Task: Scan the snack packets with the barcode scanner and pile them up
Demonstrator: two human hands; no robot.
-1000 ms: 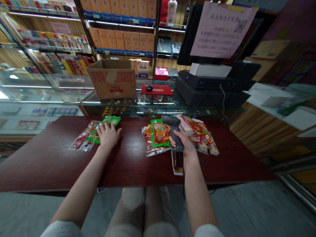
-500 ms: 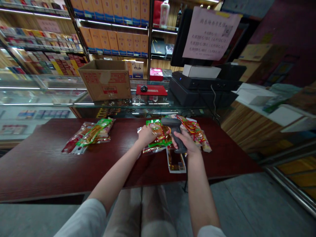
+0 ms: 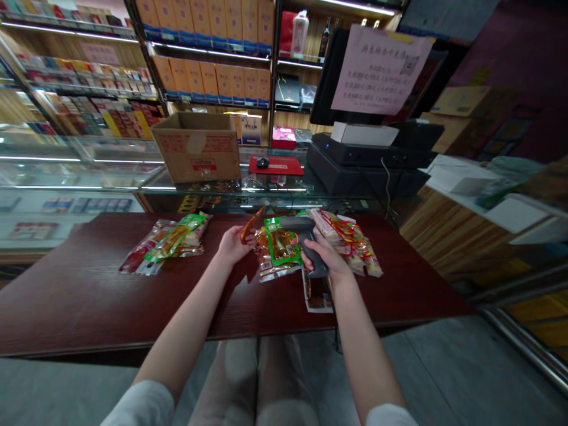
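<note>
My right hand point(image 3: 326, 257) is closed round the grip of a grey barcode scanner point(image 3: 304, 234), whose head points left over a pile of snack packets point(image 3: 279, 251) on the dark red table point(image 3: 89, 296). My left hand point(image 3: 233, 244) pinches an orange-red snack packet point(image 3: 251, 228) and holds it edge-up just left of the pile. More packets point(image 3: 350, 239) lie to the right of the scanner, and one packet point(image 3: 316, 293) lies under my right wrist.
A second heap of packets point(image 3: 166, 242) lies at the table's left. Behind the table runs a glass counter with a cardboard box point(image 3: 197, 148), a mouse on a red mat point(image 3: 275, 164) and a black till with printer point(image 3: 368, 157). Shelves of goods fill the back wall.
My left hand left the heap on the left, crossed to the middle pile and now lifts one orange-red packet from it. The right hand has kept the scanner in place.
</note>
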